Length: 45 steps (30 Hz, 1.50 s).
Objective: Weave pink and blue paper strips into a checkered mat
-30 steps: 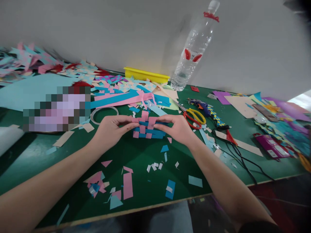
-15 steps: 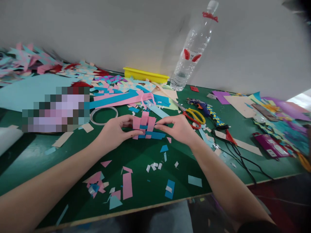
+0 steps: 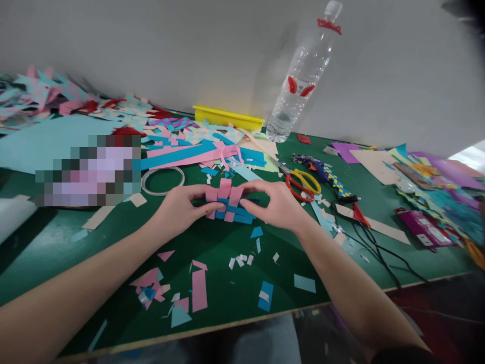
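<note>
Both hands clamped on a pink-and-blue paper weave

The paper weave (image 3: pixel 229 208), pink strips crossing blue ones, is held up between the two hands over the green table (image 3: pixel 223 288). The left hand (image 3: pixel 178 206) pinches its left end, thumb on the front and fingers behind. The right hand (image 3: pixel 276 205) grips its right side, the thumb across the blue strips and the fingertips behind the upper corner; exactly where those tips press is hidden. The hands are apart, with the weave between them.

Beyond the weave lie long pink and blue paper strips (image 3: pixel 182 155), then a yellow plastic trough (image 3: pixel 229 119). Left of it, near the left hand, is a tape roll (image 3: pixel 159 193). To its right, just past the right hand, are red and yellow scissor handles (image 3: pixel 289 186). A clear plastic bottle (image 3: pixel 293 93) stands farther back, right of the weave. Nearer the wearer than the weave are scattered scraps, including a pink paper rectangle (image 3: pixel 199 289).
</note>
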### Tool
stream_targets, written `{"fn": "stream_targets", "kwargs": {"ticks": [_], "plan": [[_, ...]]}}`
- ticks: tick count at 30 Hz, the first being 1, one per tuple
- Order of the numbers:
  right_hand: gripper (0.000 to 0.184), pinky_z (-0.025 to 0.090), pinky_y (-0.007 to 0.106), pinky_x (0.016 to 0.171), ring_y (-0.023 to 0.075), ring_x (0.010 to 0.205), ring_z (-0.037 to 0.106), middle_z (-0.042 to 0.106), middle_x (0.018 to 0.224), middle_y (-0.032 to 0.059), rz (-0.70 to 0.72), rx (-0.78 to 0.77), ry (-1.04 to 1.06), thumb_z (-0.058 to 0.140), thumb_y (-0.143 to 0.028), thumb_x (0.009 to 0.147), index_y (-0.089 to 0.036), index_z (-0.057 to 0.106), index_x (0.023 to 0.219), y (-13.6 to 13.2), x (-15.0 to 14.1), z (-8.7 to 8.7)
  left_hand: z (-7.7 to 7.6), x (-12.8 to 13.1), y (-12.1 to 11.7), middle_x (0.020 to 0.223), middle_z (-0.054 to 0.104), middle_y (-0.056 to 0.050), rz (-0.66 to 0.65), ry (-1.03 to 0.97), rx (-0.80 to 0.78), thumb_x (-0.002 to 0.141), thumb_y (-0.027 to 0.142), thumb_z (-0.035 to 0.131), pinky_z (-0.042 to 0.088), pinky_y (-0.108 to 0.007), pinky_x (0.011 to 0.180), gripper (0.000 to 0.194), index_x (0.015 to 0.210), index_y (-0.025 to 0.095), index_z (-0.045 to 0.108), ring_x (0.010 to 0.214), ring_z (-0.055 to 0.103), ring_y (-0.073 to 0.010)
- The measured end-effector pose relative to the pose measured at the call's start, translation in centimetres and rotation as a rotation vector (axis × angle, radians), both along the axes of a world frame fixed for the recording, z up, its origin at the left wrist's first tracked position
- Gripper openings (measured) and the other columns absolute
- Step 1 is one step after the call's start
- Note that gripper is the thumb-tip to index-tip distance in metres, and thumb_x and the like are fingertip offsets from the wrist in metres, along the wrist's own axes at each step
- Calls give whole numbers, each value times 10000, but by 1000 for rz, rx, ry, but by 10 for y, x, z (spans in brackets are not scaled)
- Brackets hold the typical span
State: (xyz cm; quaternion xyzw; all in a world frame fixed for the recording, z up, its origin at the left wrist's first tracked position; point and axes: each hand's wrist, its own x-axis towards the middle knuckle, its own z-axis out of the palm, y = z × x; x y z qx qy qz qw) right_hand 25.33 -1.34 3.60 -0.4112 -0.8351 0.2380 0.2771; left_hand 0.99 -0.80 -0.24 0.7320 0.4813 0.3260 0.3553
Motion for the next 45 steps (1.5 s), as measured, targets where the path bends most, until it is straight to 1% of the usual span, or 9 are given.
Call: {"fn": "stream_targets", "kwargs": {"ticks": [3, 5, 8, 11, 15, 27, 31, 38, 45], "plan": [[445, 519, 332, 977, 210, 1141, 652, 686, 1247, 52, 17, -67, 82, 649, -393, 859, -212, 611, 1265, -4, -3, 1, -4, -2, 0, 801, 755, -28, 17, 21, 34, 779, 596, 685, 576, -365, 715, 354, 857, 261, 768, 758, 703, -247], [464, 528, 317, 947, 211, 1105, 667, 706, 1205, 43, 7, -90, 80, 697, -420, 828, -218, 628, 1241, -6, -8, -1, -5, -1, -1, 812, 757, -25, 7, 24, 64, 794, 595, 666, 578, -356, 731, 351, 850, 268, 782, 795, 705, -249], [220, 545, 288, 795, 187, 886, 719, 766, 997, 16, -52, -32, 33, 645, -396, 888, -227, 733, 998, -7, -13, -6, -1, 1, -2, 835, 767, -18, -5, 27, 86, 804, 597, 652, 580, -336, 731, 358, 850, 269, 791, 790, 707, -239], [189, 541, 273, 746, 181, 838, 728, 778, 940, 12, -65, 13, 25, 627, -357, 910, -222, 758, 893, -6, -14, -11, 4, 2, -4, 897, 778, -16, 5, 25, 123, 806, 583, 664, 583, -318, 763, 349, 871, 264, 787, 832, 717, -239], [152, 550, 265, 748, 180, 847, 735, 783, 930, 7, -85, 47, 83, 664, -336, 887, -226, 769, 890, -4, -12, -10, 3, 0, -4, 800, 778, -10, 69, 8, 169, 852, 561, 614, 572, -359, 868, 345, 879, 268, 794, 851, 727, -254], [129, 552, 282, 807, 163, 881, 710, 764, 965, -3, -56, 14, 179, 679, -282, 876, -227, 762, 958, -2, -7, -7, -6, -4, 0, 907, 787, -10, 81, 11, 151, 809, 542, 679, 535, -356, 949, 288, 845, 280, 791, 1122, 664, -298], [108, 564, 302, 861, 167, 900, 709, 758, 961, 2, -17, -55, 289, 692, -266, 863, -239, 764, 939, -1, -8, -9, -5, -3, 1, 881, 781, -12, 72, 37, 173, 808, 549, 677, 523, -360, 959, 300, 799, 268, 780, 1056, 688, -288], [93, 571, 308, 815, 180, 870, 719, 768, 911, 7, -106, -40, 262, 716, -306, 839, -230, 764, 862, 0, -7, -8, -6, -3, 2, 862, 763, -45, 100, 96, 176, 806, 600, 649, 560, -321, 682, 378, 827, 246, 779, 831, 709, -260], [148, 548, 279, 743, 173, 815, 709, 761, 887, 2, -122, -27, 227, 728, -373, 823, -228, 750, 843, 1, -8, -12, -1, -1, 0, 908, 767, -39, 68, 48, 161, 798, 573, 676, 553, -302, 690, 357, 867, 232, 760, 817, 703, -239]]}}
